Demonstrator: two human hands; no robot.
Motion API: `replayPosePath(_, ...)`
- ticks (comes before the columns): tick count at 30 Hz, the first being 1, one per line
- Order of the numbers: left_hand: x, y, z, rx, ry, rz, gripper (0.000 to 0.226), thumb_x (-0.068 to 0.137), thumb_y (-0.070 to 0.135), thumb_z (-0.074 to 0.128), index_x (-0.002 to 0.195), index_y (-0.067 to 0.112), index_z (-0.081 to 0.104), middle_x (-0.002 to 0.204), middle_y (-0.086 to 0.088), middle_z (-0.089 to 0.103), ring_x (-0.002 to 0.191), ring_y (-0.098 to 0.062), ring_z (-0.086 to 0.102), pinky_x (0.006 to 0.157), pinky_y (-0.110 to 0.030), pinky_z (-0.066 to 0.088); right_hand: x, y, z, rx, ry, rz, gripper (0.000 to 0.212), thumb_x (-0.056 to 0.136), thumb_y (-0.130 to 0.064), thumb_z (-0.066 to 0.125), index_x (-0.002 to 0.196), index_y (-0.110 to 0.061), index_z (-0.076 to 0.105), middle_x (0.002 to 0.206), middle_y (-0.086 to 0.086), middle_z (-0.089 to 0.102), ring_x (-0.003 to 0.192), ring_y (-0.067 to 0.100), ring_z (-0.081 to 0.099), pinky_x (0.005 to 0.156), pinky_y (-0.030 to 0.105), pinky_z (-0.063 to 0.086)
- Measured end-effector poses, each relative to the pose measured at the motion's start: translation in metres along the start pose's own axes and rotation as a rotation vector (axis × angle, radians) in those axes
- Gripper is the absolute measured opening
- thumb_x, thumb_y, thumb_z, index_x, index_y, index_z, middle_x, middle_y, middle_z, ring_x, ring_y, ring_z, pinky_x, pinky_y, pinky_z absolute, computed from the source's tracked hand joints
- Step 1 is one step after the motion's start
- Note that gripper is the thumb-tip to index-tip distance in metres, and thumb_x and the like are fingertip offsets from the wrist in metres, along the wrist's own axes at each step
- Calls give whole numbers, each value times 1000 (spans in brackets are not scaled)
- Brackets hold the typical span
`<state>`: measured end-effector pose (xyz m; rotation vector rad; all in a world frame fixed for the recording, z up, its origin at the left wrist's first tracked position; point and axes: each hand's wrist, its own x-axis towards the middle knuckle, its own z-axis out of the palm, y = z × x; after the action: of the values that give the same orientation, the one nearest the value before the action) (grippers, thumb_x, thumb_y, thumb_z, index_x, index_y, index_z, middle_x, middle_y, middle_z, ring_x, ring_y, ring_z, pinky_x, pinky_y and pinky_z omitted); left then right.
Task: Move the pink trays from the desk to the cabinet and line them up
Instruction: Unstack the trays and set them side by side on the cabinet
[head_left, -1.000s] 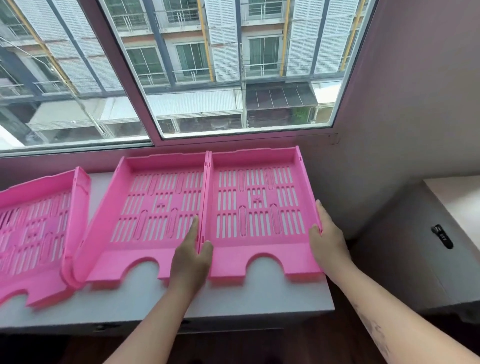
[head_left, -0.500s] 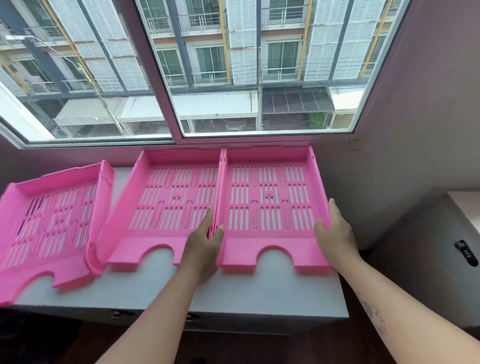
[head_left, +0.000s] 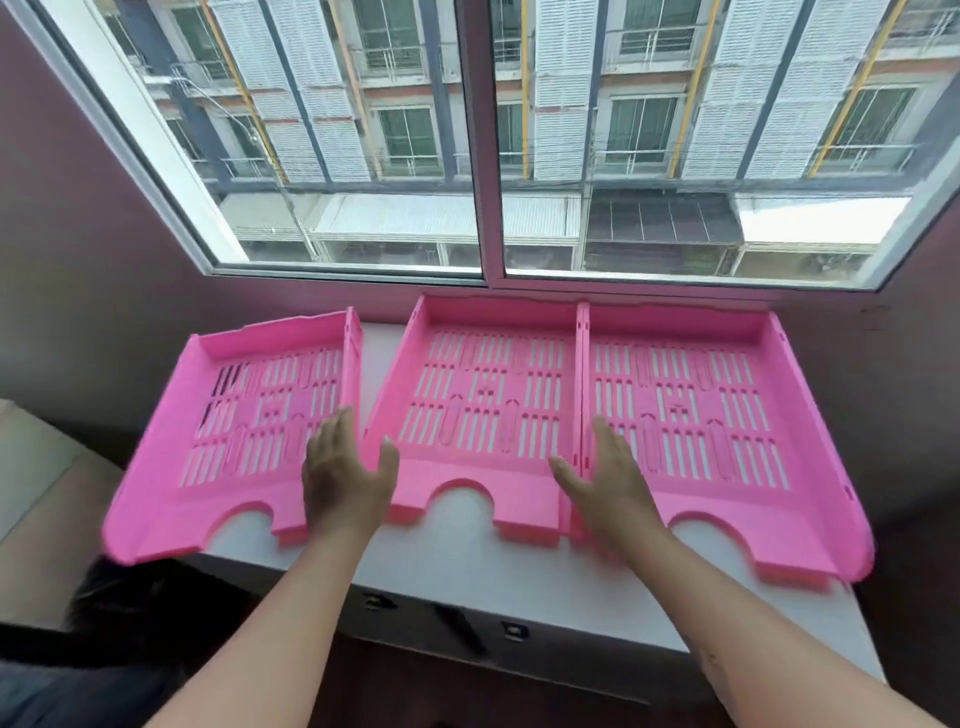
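Note:
Three pink slotted trays lie on the white cabinet top (head_left: 519, 577) under the window. The right tray (head_left: 727, 415) and the middle tray (head_left: 483, 395) sit side by side with their walls touching. The left tray (head_left: 244, 415) is askew, angled away from the middle one, and its front left corner overhangs the cabinet edge. My left hand (head_left: 345, 480) is open, resting over the gap between the left and middle trays at their front. My right hand (head_left: 608, 483) is open too, lying over the joint between the middle and right trays.
A large window (head_left: 483, 156) with a sill runs right behind the trays. Dark walls close in on both sides. The cabinet front has small drawer catches (head_left: 514, 631). A pale surface (head_left: 31, 467) lies lower at the left.
Both hands have shifted left: the left hand from the middle-right joint to the left tray's right wall, the right hand from the right tray's outer side to the middle-right joint. The view also panned left.

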<state>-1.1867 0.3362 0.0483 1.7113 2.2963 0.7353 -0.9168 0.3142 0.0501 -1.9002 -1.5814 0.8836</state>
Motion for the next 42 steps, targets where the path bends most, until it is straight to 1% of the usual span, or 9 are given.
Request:
replayPosePath(4,15,-30,-3,-249,-229,-145,75,94,53,41,156,23,12,163,-3,20,148,-28,23,115,-54,29,-2,-18,34,141,103,177,81,97,-17,54,158,-28,2,158,7,32,115,28,58,78,31,54)
replayPosePath(6,21,-38,-2,-370,-313,-158,69,97,56,31,156,26,10,162,-4,25,145,-28,31,113,-49,32,-1,-19,42,126,202,207,76,97,-7,48,157,-29,8,124,15,61,64,21,56,46,27,45)
replayPosePath(9,28,-44,-5,-454,-365,-126,59,102,51,24,156,29,14,155,0,37,124,-14,52,97,-26,39,2,-15,48,70,261,229,69,97,-6,45,157,-25,15,68,9,54,44,16,38,36,26,33)
replayPosePath(17,59,-59,-4,-506,-561,-9,59,100,55,27,154,33,19,159,5,31,147,-22,27,119,-47,22,3,-14,63,75,350,243,64,99,-11,47,155,-29,21,117,32,61,45,19,39,41,30,43)
replayPosePath(25,66,-50,-4,-519,-594,32,61,102,38,39,156,25,15,161,-1,27,147,-24,25,116,-43,22,7,-21,65,10,371,238,62,100,-11,44,156,-24,22,99,23,67,45,20,47,39,30,43)
replayPosePath(28,56,-50,-6,-392,-479,78,62,99,37,43,154,19,22,158,-4,34,144,-25,34,111,-40,33,5,-26,62,35,361,223,62,99,-11,46,156,-19,21,138,17,54,82,35,70,58,35,56)
replayPosePath(32,34,-57,-4,-195,-325,79,61,97,37,47,152,18,28,123,-10,66,107,-29,66,82,-36,56,-10,-29,68,-38,385,210,67,97,-20,53,156,-17,21,156,9,37,135,33,47,100,43,47)
replayPosePath(36,36,-62,4,-107,-299,100,58,98,35,41,151,18,24,79,-2,65,72,-24,66,61,-43,59,-23,-21,75,-120,382,200,71,97,-17,53,156,-24,16,140,13,56,88,30,70,60,32,58)
replayPosePath(42,36,-60,0,-79,-353,109,67,97,42,42,154,25,12,121,-12,66,95,-30,68,72,-43,60,-20,-19,65,-176,294,182,75,97,-19,53,157,-27,8,147,9,49,84,21,67,60,30,55)
